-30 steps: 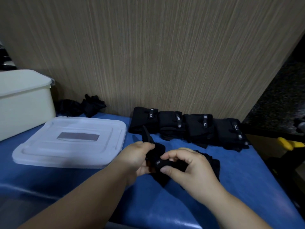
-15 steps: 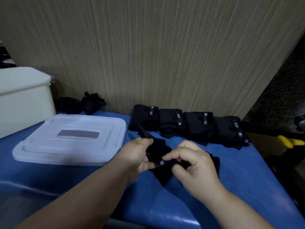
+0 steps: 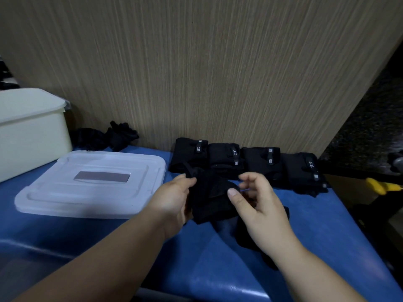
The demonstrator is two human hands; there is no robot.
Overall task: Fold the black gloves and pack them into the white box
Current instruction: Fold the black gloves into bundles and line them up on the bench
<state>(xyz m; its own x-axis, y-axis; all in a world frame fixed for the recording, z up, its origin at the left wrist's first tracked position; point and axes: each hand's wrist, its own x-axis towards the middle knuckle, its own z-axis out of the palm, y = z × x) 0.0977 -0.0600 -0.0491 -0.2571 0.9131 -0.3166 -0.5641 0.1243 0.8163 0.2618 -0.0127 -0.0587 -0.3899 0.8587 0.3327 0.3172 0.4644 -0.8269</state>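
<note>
My left hand (image 3: pixel 174 199) grips the left side of a black glove (image 3: pixel 209 201) just above the blue table (image 3: pixel 207 269). My right hand (image 3: pixel 257 205) hovers at the glove's right edge. Its thumb tip touches the fabric and its fingers are loosely curled, apart from the thumb. A second black glove (image 3: pixel 259 238) lies flat, partly hidden under my right wrist. Several folded black gloves (image 3: pixel 263 162) stand in a row against the wall behind my hands. The white box (image 3: pixel 32 136) stands at the far left.
The box's translucent lid (image 3: pixel 93 186) lies flat on the table left of my hands. A heap of unfolded black gloves (image 3: pixel 109 136) sits at the back beside the box. A wood-grain wall (image 3: pixel 196 73) closes the far side. A yellow object (image 3: pixel 379 186) lies beyond the table's right edge.
My right hand has let go of the glove part it was pinching, and its fingers have spread apart. My left hand still holds the glove, now lifted slightly toward the folded row.
</note>
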